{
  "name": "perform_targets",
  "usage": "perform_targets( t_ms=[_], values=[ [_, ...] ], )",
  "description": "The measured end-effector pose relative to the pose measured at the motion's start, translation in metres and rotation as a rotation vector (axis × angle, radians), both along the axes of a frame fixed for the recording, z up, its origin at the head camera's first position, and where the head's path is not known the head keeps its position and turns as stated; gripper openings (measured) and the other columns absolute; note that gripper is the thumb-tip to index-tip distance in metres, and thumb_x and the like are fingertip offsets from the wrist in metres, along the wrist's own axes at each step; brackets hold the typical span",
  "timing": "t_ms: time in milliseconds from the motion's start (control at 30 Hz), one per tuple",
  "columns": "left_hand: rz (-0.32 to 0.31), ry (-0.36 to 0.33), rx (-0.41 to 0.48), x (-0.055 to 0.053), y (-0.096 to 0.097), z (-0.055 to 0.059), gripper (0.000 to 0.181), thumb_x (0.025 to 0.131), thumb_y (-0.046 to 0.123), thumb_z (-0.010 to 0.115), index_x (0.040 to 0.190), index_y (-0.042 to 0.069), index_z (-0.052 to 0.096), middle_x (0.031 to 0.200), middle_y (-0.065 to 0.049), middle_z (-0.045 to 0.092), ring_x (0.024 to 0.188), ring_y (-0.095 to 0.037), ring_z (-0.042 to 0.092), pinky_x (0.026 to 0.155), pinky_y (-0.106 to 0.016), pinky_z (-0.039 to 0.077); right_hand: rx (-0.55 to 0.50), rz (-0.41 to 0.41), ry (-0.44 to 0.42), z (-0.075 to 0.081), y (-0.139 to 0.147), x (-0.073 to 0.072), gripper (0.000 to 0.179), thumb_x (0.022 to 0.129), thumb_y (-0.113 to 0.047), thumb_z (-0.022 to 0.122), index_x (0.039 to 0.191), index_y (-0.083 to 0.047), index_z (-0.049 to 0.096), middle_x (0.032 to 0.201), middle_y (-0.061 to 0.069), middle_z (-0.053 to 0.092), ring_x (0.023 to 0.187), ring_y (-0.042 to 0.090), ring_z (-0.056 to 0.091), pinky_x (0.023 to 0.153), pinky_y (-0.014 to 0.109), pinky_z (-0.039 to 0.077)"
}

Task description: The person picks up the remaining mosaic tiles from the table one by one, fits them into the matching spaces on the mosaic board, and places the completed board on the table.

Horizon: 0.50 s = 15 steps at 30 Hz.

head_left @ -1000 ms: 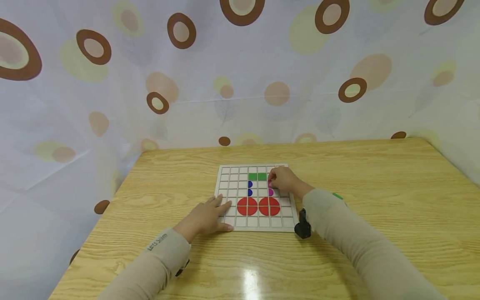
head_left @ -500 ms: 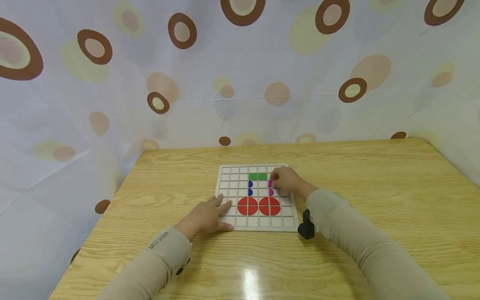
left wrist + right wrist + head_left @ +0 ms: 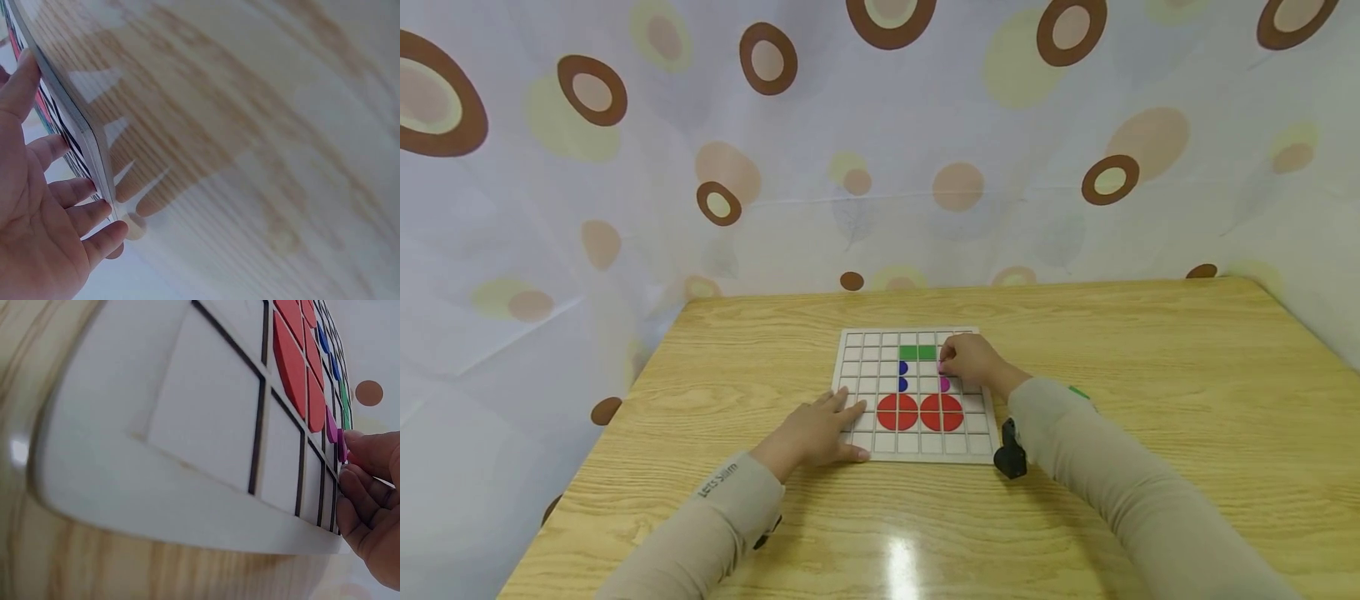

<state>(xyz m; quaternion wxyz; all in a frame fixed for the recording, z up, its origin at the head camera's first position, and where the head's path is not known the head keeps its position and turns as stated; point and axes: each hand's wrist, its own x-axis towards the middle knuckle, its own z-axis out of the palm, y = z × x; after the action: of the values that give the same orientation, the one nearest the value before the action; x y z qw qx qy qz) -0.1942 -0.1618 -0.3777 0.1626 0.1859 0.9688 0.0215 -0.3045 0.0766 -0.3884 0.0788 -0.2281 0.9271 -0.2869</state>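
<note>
A white gridded board (image 3: 856,355) lies on the table in the head view. My left hand (image 3: 812,432) rests on its left edge with fingers spread; the left wrist view shows those fingers (image 3: 87,215) along the board's corner. Over the upper right squares, my right hand (image 3: 973,360) pinches a magenta half-circle piece (image 3: 342,445) between thumb and fingers, tilted up from the board. Another magenta half-circle (image 3: 945,384) lies in the square just nearer. Blue half-circles (image 3: 903,367), green squares (image 3: 908,352) and two red circles made of quarters (image 3: 888,403) lie on the board.
The wooden table (image 3: 760,350) extends around the board, with a patterned curtain (image 3: 895,225) behind. A small green sliver (image 3: 1080,392) shows beside the right sleeve, mostly hidden. A black wrist camera (image 3: 1011,450) hangs under the right cuff, near the board's right edge.
My right hand shifts slightly right, then back over the magenta piece, covering more of it than half a second ago. The left hand stays in place on the board.
</note>
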Motion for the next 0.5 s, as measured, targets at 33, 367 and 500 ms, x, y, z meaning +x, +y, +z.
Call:
perform_targets(
  t_ms=[33, 367, 500],
  values=[
    [0.000, -0.001, 0.002, 0.0001, 0.0001, 0.0002, 0.074, 0.077, 0.057, 0.049, 0.136, 0.017, 0.030, 0.140, -0.014, 0.018, 0.126, -0.032, 0.017, 0.097, -0.048, 0.022, 0.001, -0.006, -0.003, -0.0002, -0.0005, 0.0000, 0.011, 0.079, -0.009, 0.060, 0.080, 0.001, 0.058, 0.075, 0.007, 0.056, 0.067, 0.018, 0.048, 0.062, 0.030, 0.042],
    [0.002, 0.001, 0.004, -0.0002, 0.0000, -0.0003, 0.074, 0.076, 0.057, 0.049, 0.136, 0.018, 0.030, 0.140, -0.013, 0.019, 0.126, -0.032, 0.017, 0.097, -0.048, 0.023, 0.004, -0.038, -0.022, -0.0002, -0.0033, 0.0017, 0.007, 0.079, -0.006, 0.059, 0.079, 0.000, 0.058, 0.075, 0.007, 0.056, 0.066, 0.018, 0.047, 0.062, 0.030, 0.042],
    [0.007, -0.001, 0.005, -0.0003, -0.0001, -0.0001, 0.074, 0.076, 0.057, 0.049, 0.136, 0.018, 0.030, 0.141, -0.013, 0.018, 0.127, -0.031, 0.016, 0.097, -0.048, 0.022, -0.003, -0.035, -0.027, 0.0007, -0.0036, 0.0017, 0.005, 0.079, -0.005, 0.059, 0.079, 0.001, 0.058, 0.077, 0.008, 0.057, 0.068, 0.018, 0.048, 0.063, 0.031, 0.043]
  ],
)
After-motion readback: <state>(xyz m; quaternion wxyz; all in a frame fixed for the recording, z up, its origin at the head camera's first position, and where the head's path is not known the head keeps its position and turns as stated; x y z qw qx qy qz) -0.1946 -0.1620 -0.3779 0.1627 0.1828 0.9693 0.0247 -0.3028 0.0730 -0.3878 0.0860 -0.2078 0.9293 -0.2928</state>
